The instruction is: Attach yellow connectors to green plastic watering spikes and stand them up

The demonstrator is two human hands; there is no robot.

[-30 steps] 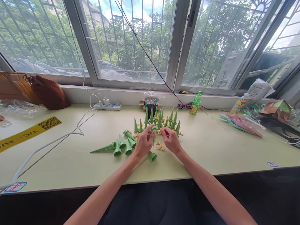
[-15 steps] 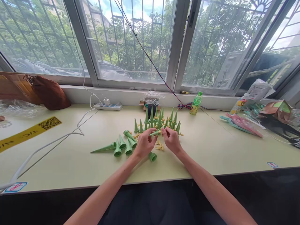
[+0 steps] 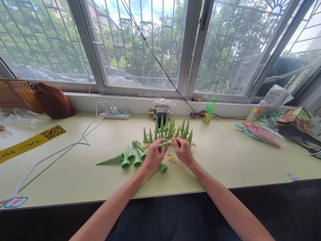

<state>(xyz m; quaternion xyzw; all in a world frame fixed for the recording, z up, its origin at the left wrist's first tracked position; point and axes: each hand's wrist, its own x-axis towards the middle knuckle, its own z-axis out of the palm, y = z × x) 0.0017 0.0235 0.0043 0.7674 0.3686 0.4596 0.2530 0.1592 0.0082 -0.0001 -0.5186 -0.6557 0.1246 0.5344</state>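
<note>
A green plastic watering spike [image 3: 164,143] lies nearly level in the fingers of my left hand [image 3: 153,155], its tip pointing left. My right hand [image 3: 184,151] pinches at the spike's right end, on a small yellow valve [image 3: 170,142] mostly covered by the fingertips. Just behind both hands stands a group of upright green spikes [image 3: 156,125], many with yellow valves sticking out of their sides. Several loose yellow valves [image 3: 171,158] lie on the table between my wrists. To the left are several loose spikes [image 3: 125,161], and one more spike [image 3: 163,168] lies partly under my left wrist.
A white power strip [image 3: 115,115] with cables sits at the table's back. Behind the spikes is a small box with clear wrap [image 3: 162,107]. A green bottle [image 3: 209,111] stands back right, near pink and teal plastic packets [image 3: 260,134]. A brown pouch [image 3: 51,100] stands far left.
The spike in my left hand has shifted very slightly left and tilted a little. Both hands keep nearly the same place and grip.
</note>
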